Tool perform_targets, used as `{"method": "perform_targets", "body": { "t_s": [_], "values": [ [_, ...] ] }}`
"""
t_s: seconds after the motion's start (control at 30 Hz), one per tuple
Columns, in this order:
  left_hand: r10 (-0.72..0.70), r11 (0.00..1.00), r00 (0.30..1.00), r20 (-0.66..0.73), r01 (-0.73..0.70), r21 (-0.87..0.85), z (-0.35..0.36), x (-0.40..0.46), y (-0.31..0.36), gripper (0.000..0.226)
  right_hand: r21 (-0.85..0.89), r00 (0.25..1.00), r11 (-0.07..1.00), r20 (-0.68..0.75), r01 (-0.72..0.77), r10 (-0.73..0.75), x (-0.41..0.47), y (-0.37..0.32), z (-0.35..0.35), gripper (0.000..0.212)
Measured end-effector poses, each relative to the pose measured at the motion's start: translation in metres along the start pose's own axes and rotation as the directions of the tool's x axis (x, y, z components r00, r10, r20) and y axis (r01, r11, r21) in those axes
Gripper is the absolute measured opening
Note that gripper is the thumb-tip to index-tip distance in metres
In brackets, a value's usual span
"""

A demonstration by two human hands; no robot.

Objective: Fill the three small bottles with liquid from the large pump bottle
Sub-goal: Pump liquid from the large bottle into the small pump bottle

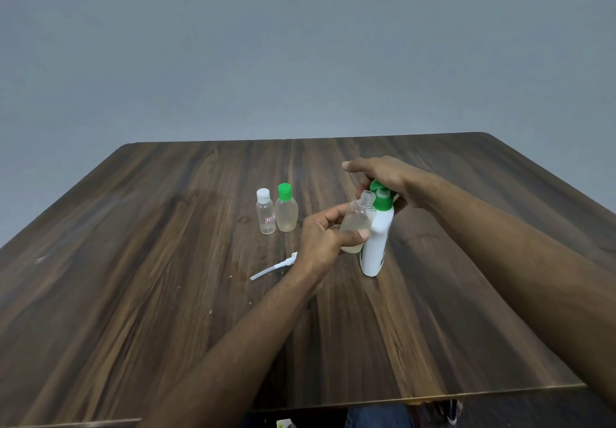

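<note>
The large white pump bottle with a green pump head stands upright right of the table's middle. My right hand lies over the pump head with its fingers stretched out. My left hand grips an uncapped clear small bottle, tilted, its open mouth close under the pump's nozzle; a little pale liquid shows inside. To the left stand two capped small bottles side by side: a white-capped one with a red label and a green-capped one holding pale liquid.
A white spray cap with its dip tube lies on the dark wooden table, just left of my left wrist. The table's near edge runs across the bottom, with a person's legs below it. A grey wall stands behind.
</note>
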State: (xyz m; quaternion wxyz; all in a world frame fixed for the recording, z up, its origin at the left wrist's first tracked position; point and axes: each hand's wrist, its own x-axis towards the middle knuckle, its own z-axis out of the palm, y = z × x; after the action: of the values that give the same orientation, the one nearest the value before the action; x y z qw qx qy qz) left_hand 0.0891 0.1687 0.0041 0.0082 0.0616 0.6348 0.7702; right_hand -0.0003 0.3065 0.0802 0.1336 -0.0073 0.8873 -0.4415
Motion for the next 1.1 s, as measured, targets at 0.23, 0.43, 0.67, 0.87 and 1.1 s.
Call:
{"method": "perform_targets", "body": {
  "t_s": [0.23, 0.43, 0.67, 0.87, 1.1],
  "values": [
    [-0.001, 1.000, 1.000, -0.001, 0.001, -0.028, 0.0005, -0.0006, 0.0000, 0.045, -0.027, 0.999, 1.000, -0.032, 0.001, -0.002, 0.0052, 0.0047, 0.0034, 0.038],
    [-0.002, 1.000, 1.000, 0.005, 0.002, -0.026, 0.0010, -0.0014, 0.0014, 0.045, -0.012, 1.000, 1.000, -0.028, 0.004, -0.005, 0.0027, 0.0025, 0.0024, 0.044],
    [-0.008, 1.000, 1.000, 0.005, 0.009, -0.026, 0.0009, -0.0018, 0.0017, 0.044, -0.013, 1.000, 1.000, -0.016, -0.008, 0.007, 0.0005, 0.0012, 0.0014, 0.042],
    [-0.007, 1.000, 1.000, -0.001, 0.007, -0.017, 0.0001, -0.0003, 0.0014, 0.044, -0.036, 0.999, 0.999, -0.047, 0.011, -0.012, 0.0055, 0.0044, 0.0044, 0.036],
    [-0.002, 1.000, 1.000, -0.002, 0.002, -0.021, 0.0014, -0.0017, 0.0028, 0.042, 0.000, 1.000, 1.000, -0.004, -0.011, 0.011, 0.0022, 0.0019, 0.0000, 0.045]
  ]
}}
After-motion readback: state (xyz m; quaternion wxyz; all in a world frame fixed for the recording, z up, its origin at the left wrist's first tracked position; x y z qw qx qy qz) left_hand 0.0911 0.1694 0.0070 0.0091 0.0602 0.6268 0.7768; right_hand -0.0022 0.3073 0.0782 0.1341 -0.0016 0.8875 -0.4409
